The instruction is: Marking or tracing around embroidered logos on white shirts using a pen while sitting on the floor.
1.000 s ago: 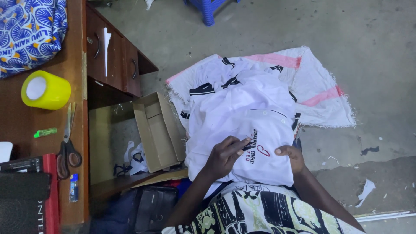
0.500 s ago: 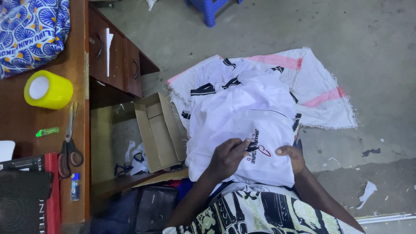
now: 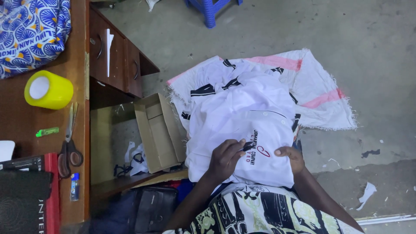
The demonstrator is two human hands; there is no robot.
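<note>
Floor (image 3: pixel 368 26) first, bare grey concrete filling the far and right side of the view, with a blue stool (image 3: pixel 210 9) at the far edge. Along the left runs the wooden desk (image 3: pixel 17 130). On the floor lies a white woven sack (image 3: pixel 325 108) with pink stripes, spread flat, and heaped on it is the pile of white garments with black trim. The top one, the white shirt (image 3: pixel 242 117), reaches to the person's lap at the near edge, printed chest patch facing up.

Left of the pile an open cardboard box (image 3: pixel 158 134) leans under the desk. On the desk sit a blue patterned cloth (image 3: pixel 30 30) at the far corner, a yellow tape roll (image 3: pixel 52 93) and scissors (image 3: pixel 69 143) nearer.

Now the hands. The left hand (image 3: pixel 225 158) is on the shirt just left of the print, fingers (image 3: pixel 236 147) bent down, tips on the cloth; whether they pinch it or only press, I cannot tell. The right hand (image 3: pixel 291 157) is at the shirt's right edge, thumb on top and fingers curled under, gripping the fabric.

My read: the print area is being checked or smoothed. Any next handling calls for keeping that patch flat between both hands.
</note>
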